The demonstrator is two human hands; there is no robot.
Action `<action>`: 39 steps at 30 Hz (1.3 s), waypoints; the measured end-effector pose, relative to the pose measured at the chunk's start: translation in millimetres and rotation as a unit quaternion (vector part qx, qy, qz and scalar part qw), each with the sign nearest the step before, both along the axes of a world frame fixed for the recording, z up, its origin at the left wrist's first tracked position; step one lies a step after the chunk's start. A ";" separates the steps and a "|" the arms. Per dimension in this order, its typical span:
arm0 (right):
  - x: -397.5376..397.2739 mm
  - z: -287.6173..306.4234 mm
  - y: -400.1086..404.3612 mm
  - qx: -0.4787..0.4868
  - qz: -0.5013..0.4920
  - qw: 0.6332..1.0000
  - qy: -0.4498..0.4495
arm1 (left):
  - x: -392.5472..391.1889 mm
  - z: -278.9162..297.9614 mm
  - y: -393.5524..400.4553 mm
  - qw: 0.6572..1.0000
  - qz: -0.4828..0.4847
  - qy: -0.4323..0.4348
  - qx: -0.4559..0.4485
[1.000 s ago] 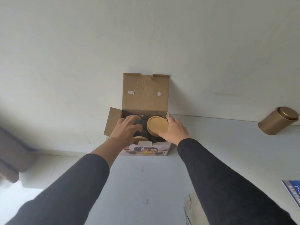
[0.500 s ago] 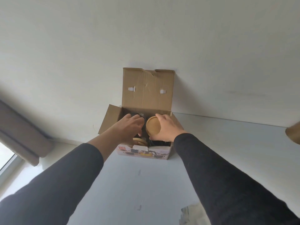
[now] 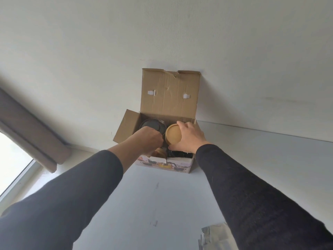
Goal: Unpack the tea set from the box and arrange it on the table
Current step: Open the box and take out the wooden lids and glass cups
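An open cardboard box (image 3: 170, 94) stands on the white table (image 3: 252, 168) against the wall, its lid flap upright. Inside it I see a dark round piece (image 3: 152, 124) at the left and a round wooden lid (image 3: 173, 136) at the right. My right hand (image 3: 189, 137) grips the rim of the wooden lid, lifted near the box's top. My left hand (image 3: 148, 141) reaches down into the box with its fingers curled; what they hold is hidden. Another tan round piece (image 3: 159, 151) peeks out under the left hand.
A brown curtain (image 3: 30, 129) and a bright window (image 3: 10, 163) lie at the left. A pale crumpled wrapper (image 3: 216, 235) lies on the table at the bottom right. The wall rises directly behind the box.
The view has tilted left and up, so the gold tin at the right has left the frame. My left hand has slid off the dark piece and dipped lower into the box.
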State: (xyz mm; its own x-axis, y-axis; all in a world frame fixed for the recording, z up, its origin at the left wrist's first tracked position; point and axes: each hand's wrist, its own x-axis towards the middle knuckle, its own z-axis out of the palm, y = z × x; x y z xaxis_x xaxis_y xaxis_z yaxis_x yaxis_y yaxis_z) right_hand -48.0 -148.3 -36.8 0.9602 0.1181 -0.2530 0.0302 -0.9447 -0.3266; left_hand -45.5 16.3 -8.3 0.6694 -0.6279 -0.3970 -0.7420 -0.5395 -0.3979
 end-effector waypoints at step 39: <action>-100.8 80.2 -68.2 0.083 -0.267 0.942 -0.187 | -2.2 81.9 -37.5 0.900 0.255 0.097 -0.339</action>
